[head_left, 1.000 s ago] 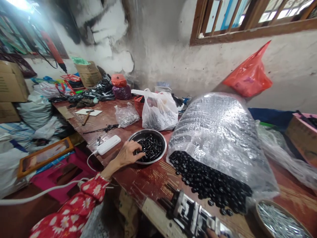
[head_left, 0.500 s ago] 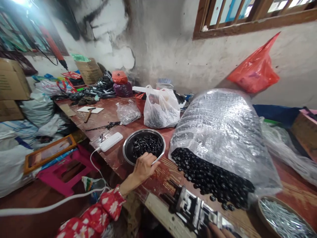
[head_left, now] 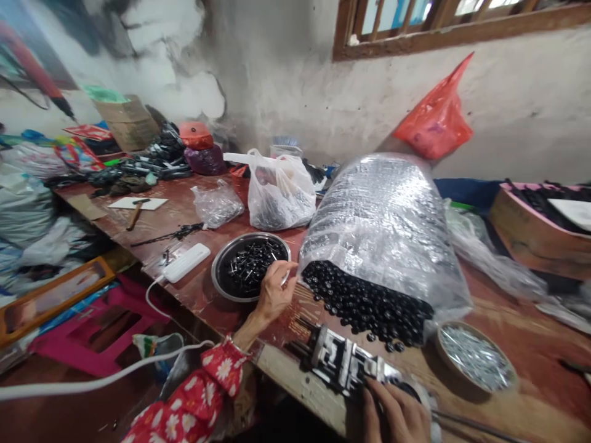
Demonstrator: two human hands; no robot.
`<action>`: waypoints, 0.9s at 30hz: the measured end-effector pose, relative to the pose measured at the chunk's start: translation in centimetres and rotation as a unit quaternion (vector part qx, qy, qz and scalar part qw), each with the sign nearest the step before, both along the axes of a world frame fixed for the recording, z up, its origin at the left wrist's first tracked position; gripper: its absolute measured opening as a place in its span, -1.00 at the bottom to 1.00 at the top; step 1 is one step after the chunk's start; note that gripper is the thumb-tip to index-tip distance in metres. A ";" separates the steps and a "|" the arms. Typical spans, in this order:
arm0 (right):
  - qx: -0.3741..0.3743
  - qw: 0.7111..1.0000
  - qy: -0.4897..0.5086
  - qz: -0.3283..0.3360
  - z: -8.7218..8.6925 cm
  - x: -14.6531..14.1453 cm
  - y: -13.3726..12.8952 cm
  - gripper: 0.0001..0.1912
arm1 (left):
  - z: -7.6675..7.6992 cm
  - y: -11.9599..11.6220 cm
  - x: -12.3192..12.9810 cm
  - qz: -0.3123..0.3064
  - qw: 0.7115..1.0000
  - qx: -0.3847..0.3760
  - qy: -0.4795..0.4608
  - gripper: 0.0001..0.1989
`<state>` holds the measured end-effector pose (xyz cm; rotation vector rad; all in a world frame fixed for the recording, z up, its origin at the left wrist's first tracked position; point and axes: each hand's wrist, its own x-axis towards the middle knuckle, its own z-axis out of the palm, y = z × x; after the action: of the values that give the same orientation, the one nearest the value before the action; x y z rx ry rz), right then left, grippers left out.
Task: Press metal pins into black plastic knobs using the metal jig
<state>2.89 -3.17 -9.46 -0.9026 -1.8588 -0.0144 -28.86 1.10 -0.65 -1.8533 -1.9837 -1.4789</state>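
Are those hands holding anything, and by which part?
That cannot be told. The left hand is at the rim of the bowl, too blurred to show a pinch. The right hand is at one end of the metal fixture; any grip is unclear.

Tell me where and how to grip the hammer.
Best take the hammer by its wooden handle, coming in from the near edge of the table: the handle points that way, while its head lies on the white board.
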 end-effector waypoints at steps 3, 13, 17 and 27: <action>-0.026 1.000 0.011 0.006 1.6 -0.5 -0.7 -0.73 | -0.1 -0.9 -0.1 -0.033 0.999 0.001 -0.024 -0.75; -0.088 0.996 0.024 0.011 3.0 -1.0 -1.7 -0.75 | -0.1 -1.2 1.3 -0.049 0.999 0.011 -0.006 -0.82; -0.090 0.996 0.026 0.011 3.2 -1.0 -1.8 -0.75 | 0.2 -2.5 0.9 -0.009 0.999 0.022 0.045 -0.82; -0.141 0.986 0.085 -0.011 3.3 -0.4 -2.1 -0.78 | -0.7 -6.2 4.6 -0.189 0.980 -0.041 0.053 -0.85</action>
<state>2.48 -5.29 -6.16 -1.0820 -1.7172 0.3104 -24.29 -5.11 -1.33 -2.3954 -1.7376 -1.3539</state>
